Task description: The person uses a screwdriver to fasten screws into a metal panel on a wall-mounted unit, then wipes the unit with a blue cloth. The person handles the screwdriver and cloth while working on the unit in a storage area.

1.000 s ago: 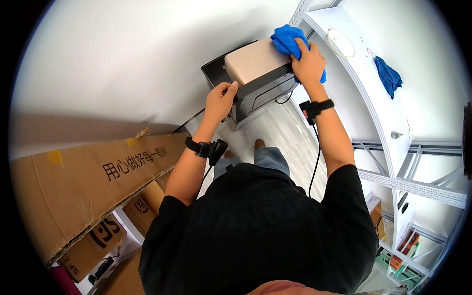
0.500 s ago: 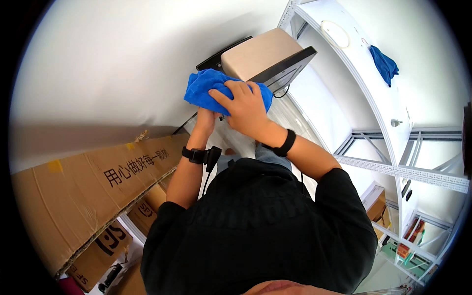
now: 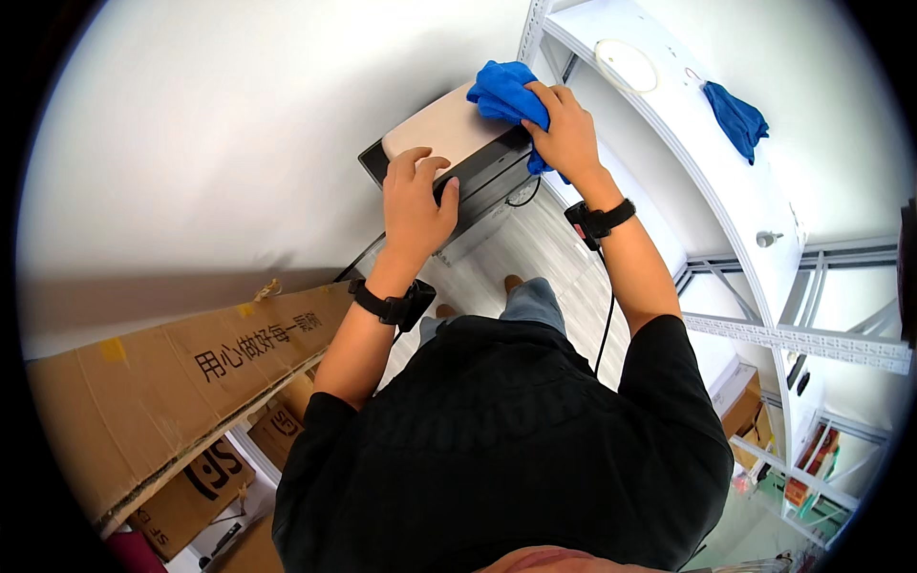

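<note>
A dark boxy appliance or case [image 3: 497, 177] stands against the white wall, with a beige padded or smooth block [image 3: 430, 119] on top. My right hand [image 3: 568, 134] grips a bunched blue cloth [image 3: 501, 91] at the right end of the beige top and the dark front edge; part of the cloth hangs down the side. My left hand [image 3: 415, 196] is at the front left of the top, fingers apart and bent at the edge, holding nothing visible. I wear black bands with small devices and cables on both wrists.
Cardboard boxes [image 3: 162, 401] line the left. On the right is white metal shelving [image 3: 812, 334] with a curved board [image 3: 669, 115] bearing a pale oval ring [image 3: 650, 67] and another blue cloth [image 3: 735, 119]. A cable loop [image 3: 525, 199] hangs above the pale floor [image 3: 559, 244].
Half a second ago both hands were at the cloth in front; now my right hand has carried it up and right onto the top, and my left hand is apart from it.
</note>
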Motion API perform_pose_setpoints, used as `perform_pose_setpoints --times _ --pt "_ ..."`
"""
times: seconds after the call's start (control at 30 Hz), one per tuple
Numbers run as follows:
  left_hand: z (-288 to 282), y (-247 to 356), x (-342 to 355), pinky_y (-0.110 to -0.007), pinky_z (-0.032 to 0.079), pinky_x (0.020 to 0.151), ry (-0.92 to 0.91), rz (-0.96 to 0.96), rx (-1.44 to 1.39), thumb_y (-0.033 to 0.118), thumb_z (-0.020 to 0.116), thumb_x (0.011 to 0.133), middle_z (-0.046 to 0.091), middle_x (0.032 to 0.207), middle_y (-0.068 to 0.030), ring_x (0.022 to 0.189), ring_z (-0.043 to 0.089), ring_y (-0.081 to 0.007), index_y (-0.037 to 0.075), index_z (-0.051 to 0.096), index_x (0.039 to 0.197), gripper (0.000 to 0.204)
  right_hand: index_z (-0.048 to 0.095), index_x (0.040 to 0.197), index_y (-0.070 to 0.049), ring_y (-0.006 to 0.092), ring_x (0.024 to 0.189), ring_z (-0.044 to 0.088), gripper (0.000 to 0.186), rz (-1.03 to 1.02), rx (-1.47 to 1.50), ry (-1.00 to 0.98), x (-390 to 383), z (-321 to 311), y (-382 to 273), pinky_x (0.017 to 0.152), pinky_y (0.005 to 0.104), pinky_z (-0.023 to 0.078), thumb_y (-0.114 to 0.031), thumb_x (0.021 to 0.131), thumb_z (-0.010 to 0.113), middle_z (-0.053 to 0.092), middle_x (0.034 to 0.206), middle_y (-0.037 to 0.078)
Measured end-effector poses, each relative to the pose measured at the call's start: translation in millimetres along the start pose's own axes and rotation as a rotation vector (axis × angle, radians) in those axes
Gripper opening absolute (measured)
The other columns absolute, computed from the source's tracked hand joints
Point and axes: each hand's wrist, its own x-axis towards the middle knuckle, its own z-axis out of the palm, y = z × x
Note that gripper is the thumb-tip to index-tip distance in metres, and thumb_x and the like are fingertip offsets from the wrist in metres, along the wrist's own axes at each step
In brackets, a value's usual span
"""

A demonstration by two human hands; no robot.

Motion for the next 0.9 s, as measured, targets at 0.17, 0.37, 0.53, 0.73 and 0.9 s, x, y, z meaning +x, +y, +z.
perform_pose_setpoints --times 0.17,0.37,0.53,0.73,0.9 --pt "24.0 -2.3 0.5 -0.045 0.040 0.089 0.004 -0.108 0.229 0.009 0.062 0.078 0.055 0.112 -0.0179 0.107 0.051 -0.0371 0.003 0.060 0.098 0.021 0.054 0.121 -0.015 0.0352 0.098 0.058 0.051 0.096 0.230 0.030 8.0 -10.0 53.5 0.083 0.0418 0.046 -0.015 0.074 0.072 0.056 0.109 0.016" --pt "24.3 7.2 8.1 -0.044 0.040 0.091 -0.066 -0.231 0.322 0.005 0.059 0.079 0.055 0.115 -0.0170 0.108 0.051 -0.0368 0.005 0.060 0.100 0.021 0.047 0.130 -0.007 0.0307 0.108 0.055 0.056 0.304 0.670 -0.008 7.3 7.8 110.7 0.093 0.0375 0.043 -0.016 0.080 0.070 0.054 0.120 0.015" --pt "28.6 8.7 9.9 -0.042 0.042 0.091 -0.073 -0.301 0.344 0.005 0.057 0.081 0.056 0.117 -0.0139 0.107 0.051 -0.0348 0.005 0.060 0.101 0.021 0.044 0.132 0.000 0.0221 0.112 0.052 0.056 0.421 1.159 -0.060 -3.1 18.7 129.2 0.097 0.0321 0.039 -0.017 0.085 0.067 0.055 0.122 0.013" --pt "34.8 15.0 12.7 -0.036 0.046 0.084 0.022 -0.404 0.216 0.003 0.060 0.079 0.058 0.114 -0.0115 0.103 0.055 -0.0297 0.005 0.062 0.097 0.018 0.043 0.132 0.002 0.0198 0.107 0.054 0.055 0.519 1.193 -0.136 -22.7 38.4 162.7 0.092 0.0314 0.043 -0.015 0.086 0.067 0.056 0.121 0.011" --pt "21.4 0.2 -0.2 -0.030 0.047 0.077 0.101 -0.403 0.220 0.004 0.061 0.081 0.061 0.101 -0.0077 0.087 0.057 -0.0218 0.004 0.063 0.100 0.019 0.053 0.125 -0.009 0.0285 0.103 0.058 0.051 0.072 0.657 -0.078 12.0 -2.3 113.7 0.087 0.0362 0.046 -0.011 0.078 0.071 0.057 0.117 0.012"
